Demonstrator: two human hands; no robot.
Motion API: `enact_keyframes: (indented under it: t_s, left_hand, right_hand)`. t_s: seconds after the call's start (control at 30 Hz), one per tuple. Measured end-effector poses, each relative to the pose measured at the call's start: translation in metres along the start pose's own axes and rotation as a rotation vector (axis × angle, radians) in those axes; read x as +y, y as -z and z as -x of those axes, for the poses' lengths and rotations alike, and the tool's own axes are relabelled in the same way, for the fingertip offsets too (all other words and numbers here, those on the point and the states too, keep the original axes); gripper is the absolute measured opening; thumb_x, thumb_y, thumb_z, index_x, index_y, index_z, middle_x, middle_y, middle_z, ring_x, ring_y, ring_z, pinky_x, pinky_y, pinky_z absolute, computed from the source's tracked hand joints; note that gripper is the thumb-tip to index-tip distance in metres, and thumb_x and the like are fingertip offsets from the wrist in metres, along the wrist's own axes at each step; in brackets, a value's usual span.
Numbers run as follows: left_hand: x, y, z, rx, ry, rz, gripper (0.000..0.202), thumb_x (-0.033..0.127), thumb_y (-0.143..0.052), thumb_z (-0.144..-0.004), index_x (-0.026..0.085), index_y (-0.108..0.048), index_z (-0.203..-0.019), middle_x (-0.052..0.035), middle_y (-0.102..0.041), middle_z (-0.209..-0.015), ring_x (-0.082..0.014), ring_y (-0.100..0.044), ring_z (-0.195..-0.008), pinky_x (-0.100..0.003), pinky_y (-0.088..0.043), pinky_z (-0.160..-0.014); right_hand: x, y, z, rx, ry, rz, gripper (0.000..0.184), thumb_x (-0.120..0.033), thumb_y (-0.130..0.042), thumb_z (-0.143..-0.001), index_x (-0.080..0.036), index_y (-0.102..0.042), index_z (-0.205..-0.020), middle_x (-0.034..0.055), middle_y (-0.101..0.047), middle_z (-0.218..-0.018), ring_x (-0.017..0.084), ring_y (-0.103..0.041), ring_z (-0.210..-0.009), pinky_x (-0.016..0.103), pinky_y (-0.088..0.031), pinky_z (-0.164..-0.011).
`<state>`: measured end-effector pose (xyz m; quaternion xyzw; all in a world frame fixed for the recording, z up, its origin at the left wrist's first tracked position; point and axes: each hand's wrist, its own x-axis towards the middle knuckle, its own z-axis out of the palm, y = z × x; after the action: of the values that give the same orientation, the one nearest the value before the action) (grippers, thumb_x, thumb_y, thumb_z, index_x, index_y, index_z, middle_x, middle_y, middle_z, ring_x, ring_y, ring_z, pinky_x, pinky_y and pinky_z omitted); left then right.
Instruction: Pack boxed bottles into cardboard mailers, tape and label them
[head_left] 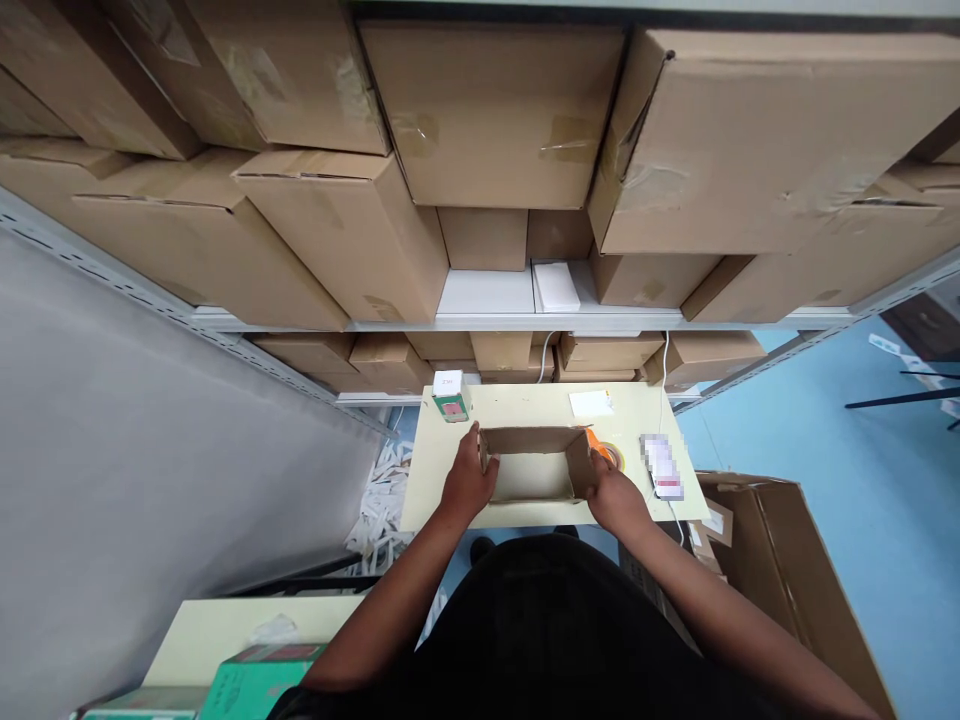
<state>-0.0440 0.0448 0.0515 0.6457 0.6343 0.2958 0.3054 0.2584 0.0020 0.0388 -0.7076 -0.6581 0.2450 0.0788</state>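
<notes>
Box (534,476), small, brown and open at the top, sits on the table (427,490) between both hands. Left hand (466,483) grips its left wall, fingers curled over the rim; right hand (613,496) clasps the right wall the same way. Beyond the left hand stands a small green-and-white carton (451,395). Just past the right hand lies an orange tape roll (609,453), partly hidden, with a white card (591,403) farther off. Stacked cartons (495,120) fill the shelves (480,322) beyond.

Bare tabletop (450,480) beside green-labelled box (451,396)
</notes>
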Motion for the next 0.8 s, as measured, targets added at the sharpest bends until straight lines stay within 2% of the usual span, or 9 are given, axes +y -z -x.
enact_keyframes:
  t_s: [0.1, 0.23, 0.37, 0.43, 0.6, 0.73, 0.8]
  left_hand:
    - [-0.001, -0.002, -0.012, 0.042, -0.108, 0.051, 0.066, 0.024, -0.049, -0.094, 0.018, -0.031, -0.158, -0.0158, -0.04, -0.158, -0.0263, -0.036, -0.15, -0.045, -0.032, -0.123]
    - [-0.007, -0.003, -0.019, 0.023, -0.095, 0.105, 0.072, 0.02, -0.052, -0.091, 0.021, -0.03, -0.159, -0.0141, -0.04, -0.159, -0.0261, -0.038, -0.148, -0.045, -0.033, -0.123]
    - [-0.013, -0.005, -0.013, -0.022, -0.014, 0.241, 0.079, 0.02, -0.055, -0.089, 0.025, -0.023, -0.161, -0.0147, -0.04, -0.16, -0.027, -0.049, -0.14, -0.041, -0.052, -0.104]
    - [-0.014, -0.005, -0.009, -0.016, -0.016, 0.264, 0.081, 0.019, -0.056, -0.088, 0.025, -0.022, -0.161, -0.015, -0.039, -0.161, -0.0275, -0.05, -0.14, -0.039, -0.055, -0.099]
    - [-0.014, -0.002, 0.0, 0.067, -0.164, 0.176, 0.064, 0.016, -0.055, -0.087, 0.022, -0.04, -0.149, -0.0149, -0.038, -0.16, -0.0271, -0.042, -0.146, -0.042, -0.051, -0.109]
    - [-0.012, -0.001, 0.001, 0.023, -0.189, 0.05, 0.049, 0.013, -0.054, -0.086, 0.021, -0.054, -0.134, -0.0126, -0.04, -0.16, -0.027, -0.036, -0.151, -0.047, -0.038, -0.122]
    - [-0.011, -0.001, -0.001, 0.004, -0.183, 0.006, 0.043, 0.012, -0.051, -0.087, 0.02, -0.057, -0.129, -0.0111, -0.039, -0.161, -0.0256, -0.035, -0.151, -0.047, -0.032, -0.126]
  right_hand:
    - [0.001, -0.005, 0.004, 0.057, 0.046, -0.065, 0.08, -0.019, -0.052, -0.085, -0.015, -0.03, -0.161, 0.0178, -0.055, -0.15, 0.034, -0.056, -0.135, 0.044, -0.053, -0.102]
    - [0.005, -0.012, 0.005, 0.13, 0.111, -0.162, 0.08, -0.022, -0.049, -0.089, -0.018, -0.021, -0.164, 0.0145, -0.045, -0.159, 0.031, -0.047, -0.144, 0.048, -0.05, -0.11]
    - [0.007, -0.018, 0.003, 0.184, 0.176, -0.182, 0.082, -0.021, -0.048, -0.091, -0.018, -0.014, -0.165, 0.0143, -0.038, -0.164, 0.03, -0.039, -0.15, 0.049, -0.046, -0.115]
    - [0.007, -0.021, 0.001, 0.194, 0.198, -0.164, 0.081, -0.02, -0.046, -0.091, -0.017, -0.015, -0.165, 0.0151, -0.036, -0.165, 0.03, -0.036, -0.152, 0.049, -0.044, -0.117]
    - [0.005, -0.023, 0.0, 0.18, 0.175, -0.169, 0.083, -0.02, -0.047, -0.091, -0.019, -0.013, -0.166, 0.0134, -0.034, -0.166, 0.029, -0.036, -0.152, 0.049, -0.043, -0.118]
    - [0.005, -0.022, 0.002, 0.163, 0.174, -0.219, 0.084, -0.019, -0.048, -0.091, -0.019, -0.012, -0.166, 0.0136, -0.033, -0.166, 0.029, -0.037, -0.151, 0.049, -0.042, -0.119]
    - [0.006, -0.021, 0.002, 0.165, 0.183, -0.226, 0.084, -0.02, -0.048, -0.09, -0.019, -0.011, -0.166, 0.0139, -0.033, -0.167, 0.029, -0.037, -0.151, 0.05, -0.042, -0.119]
